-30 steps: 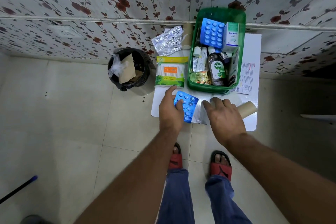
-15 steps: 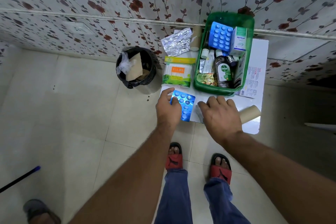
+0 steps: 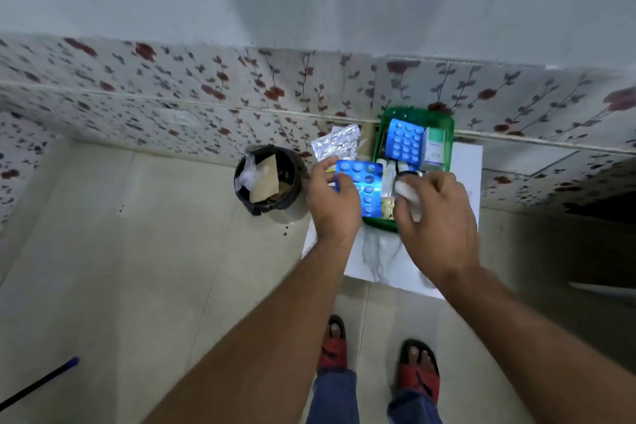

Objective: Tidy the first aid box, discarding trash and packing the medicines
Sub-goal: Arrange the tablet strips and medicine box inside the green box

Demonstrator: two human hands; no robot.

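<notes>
My left hand [image 3: 332,205] grips a blue blister pack [image 3: 364,188] and holds it up over the left edge of the green first aid box [image 3: 382,134]. My right hand [image 3: 437,220] is closed on a white crumpled wrapper [image 3: 407,196] above the box's near end. In the box lie another blue blister pack [image 3: 404,144], a white medicine carton [image 3: 434,148] and small bottles [image 3: 390,172], partly hidden by my hands. A silver foil strip [image 3: 335,146] lies left of the box.
A black trash bin [image 3: 268,179] with cardboard and plastic in it stands on the floor left of the white stool top [image 3: 389,265]. The floral tiled wall is right behind the box. My feet in red sandals [image 3: 418,372] are below. A blue-tipped stick [image 3: 41,380] lies at far left.
Both hands have risen from the stool top toward the box. The left lifted the blue blister pack; the right picked up the white wrapper. The camera tilted upward.
</notes>
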